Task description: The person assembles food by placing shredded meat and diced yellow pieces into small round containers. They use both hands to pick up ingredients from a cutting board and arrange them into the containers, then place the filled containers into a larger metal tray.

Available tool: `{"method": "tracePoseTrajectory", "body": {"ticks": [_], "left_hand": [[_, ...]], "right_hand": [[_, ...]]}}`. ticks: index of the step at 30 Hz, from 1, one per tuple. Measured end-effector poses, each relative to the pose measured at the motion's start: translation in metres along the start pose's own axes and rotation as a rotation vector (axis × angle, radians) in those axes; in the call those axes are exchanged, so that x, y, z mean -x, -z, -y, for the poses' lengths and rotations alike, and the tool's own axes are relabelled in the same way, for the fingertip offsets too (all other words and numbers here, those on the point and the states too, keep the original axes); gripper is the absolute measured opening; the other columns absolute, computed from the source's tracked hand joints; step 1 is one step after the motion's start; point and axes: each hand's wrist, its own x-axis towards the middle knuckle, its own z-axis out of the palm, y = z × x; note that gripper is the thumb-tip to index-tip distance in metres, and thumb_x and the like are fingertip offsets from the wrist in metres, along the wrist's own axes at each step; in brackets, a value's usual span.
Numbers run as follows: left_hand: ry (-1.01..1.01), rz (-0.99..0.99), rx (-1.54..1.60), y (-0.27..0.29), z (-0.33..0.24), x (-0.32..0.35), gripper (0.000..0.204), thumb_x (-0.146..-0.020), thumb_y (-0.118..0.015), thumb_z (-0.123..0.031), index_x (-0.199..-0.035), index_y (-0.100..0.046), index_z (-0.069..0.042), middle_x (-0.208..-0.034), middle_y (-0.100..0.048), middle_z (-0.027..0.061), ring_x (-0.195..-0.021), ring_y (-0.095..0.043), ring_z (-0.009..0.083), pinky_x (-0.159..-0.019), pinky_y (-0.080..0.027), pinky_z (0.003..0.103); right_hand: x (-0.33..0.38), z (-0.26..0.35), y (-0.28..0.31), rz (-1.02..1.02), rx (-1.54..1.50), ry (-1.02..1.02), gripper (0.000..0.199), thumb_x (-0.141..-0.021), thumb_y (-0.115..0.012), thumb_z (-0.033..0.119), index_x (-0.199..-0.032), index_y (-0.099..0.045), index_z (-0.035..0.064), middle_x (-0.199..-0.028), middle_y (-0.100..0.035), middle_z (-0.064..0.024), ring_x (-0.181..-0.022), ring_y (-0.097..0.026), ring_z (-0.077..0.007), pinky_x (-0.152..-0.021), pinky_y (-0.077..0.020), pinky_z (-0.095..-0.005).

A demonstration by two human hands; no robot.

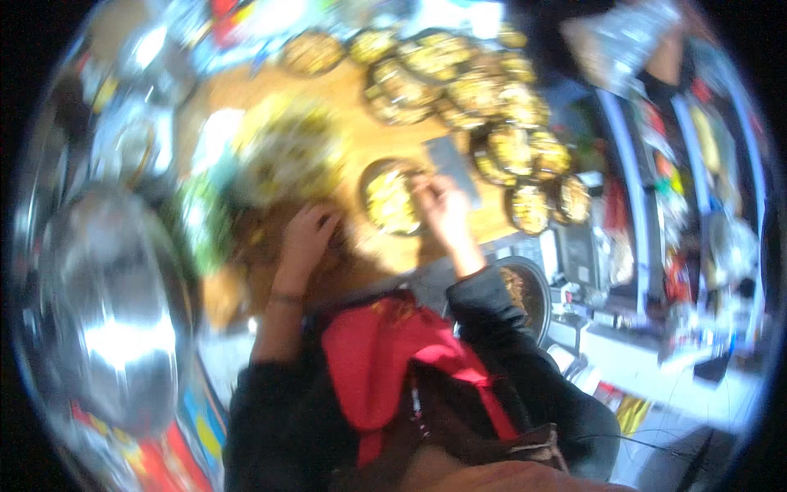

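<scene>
A round, dark-rimmed bowl [392, 202] of pale yellow pieces sits on the wooden table in front of me. My right hand [441, 203] is at its right rim, with the fingertips drawn together on the edge. To the left of the bowl, my left hand [310, 233] is apart from it, fingers curled inward; what they hold, if anything, is lost in blur. Beyond the left hand lies a large heap of yellow and whitish pieces [291, 152], smeared by motion. A flat grey slab [452, 170] lies just beyond my right hand.
Several filled bowls [475, 88] crowd the table's [344, 111] far right side. A big shiny metal vessel [119, 312] stands at left, beside a green blurred bundle [201, 217]. A dark round pan [525, 295] is near my right forearm. Shelves [648, 180] line the right.
</scene>
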Motion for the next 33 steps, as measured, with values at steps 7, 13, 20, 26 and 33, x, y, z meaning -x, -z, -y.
{"method": "tracePoseTrajectory", "body": {"ticks": [7,13,20,26,33], "left_hand": [[-0.058,0.05,-0.041,0.008,-0.01,0.007,0.014,-0.082,-0.06,-0.019,-0.088,-0.062,-0.006,-0.087,-0.06,0.0133,-0.081,-0.059,0.033,-0.069,-0.047,0.04],[-0.184,0.021,0.034,0.011,-0.004,0.012,0.01,-0.082,-0.06,-0.013,-0.09,-0.063,-0.007,-0.089,-0.063,0.0116,-0.079,-0.061,0.0279,-0.07,-0.049,0.036],[-0.122,0.078,-0.039,0.029,-0.011,0.025,0.011,-0.082,-0.057,-0.013,-0.088,-0.064,-0.007,-0.087,-0.063,0.0119,-0.079,-0.062,0.0272,-0.07,-0.049,0.035],[-0.14,0.081,-0.081,0.032,0.004,0.031,0.014,-0.081,-0.055,-0.017,-0.087,-0.064,-0.008,-0.088,-0.062,0.0117,-0.082,-0.06,0.0309,-0.073,-0.048,0.039],[-0.17,0.062,-0.069,0.038,0.008,0.036,0.014,-0.082,-0.053,-0.017,-0.087,-0.064,-0.009,-0.089,-0.063,0.0128,-0.083,-0.059,0.0317,-0.072,-0.048,0.04]], "right_hand": [[0.015,0.018,0.05,-0.043,-0.255,-0.125,0.019,-0.083,-0.058,0.008,-0.101,-0.064,0.0042,-0.095,-0.063,-0.0144,-0.082,-0.063,-0.0235,-0.072,-0.0486,-0.0301],[0.036,0.018,0.069,-0.052,-0.288,-0.241,0.017,-0.087,-0.058,0.012,-0.1,-0.064,0.0031,-0.091,-0.065,-0.0132,-0.078,-0.063,-0.0198,-0.07,-0.0488,-0.029],[0.049,0.024,0.074,-0.067,-0.319,-0.285,0.016,-0.087,-0.058,0.011,-0.099,-0.064,0.002,-0.082,-0.066,-0.0071,-0.074,-0.06,-0.0119,-0.068,-0.0479,-0.0256],[0.043,0.019,0.096,-0.181,-0.355,-0.273,0.015,-0.087,-0.06,0.01,-0.099,-0.065,0.0031,-0.079,-0.065,-0.0042,-0.069,-0.056,-0.0069,-0.063,-0.0458,-0.0215],[0.029,-0.054,0.149,-0.595,-0.279,-0.237,0.024,-0.083,-0.065,0.011,-0.106,-0.062,0.0027,-0.086,-0.063,-0.0026,-0.078,-0.057,-0.0093,-0.072,-0.0462,-0.0229]]}}
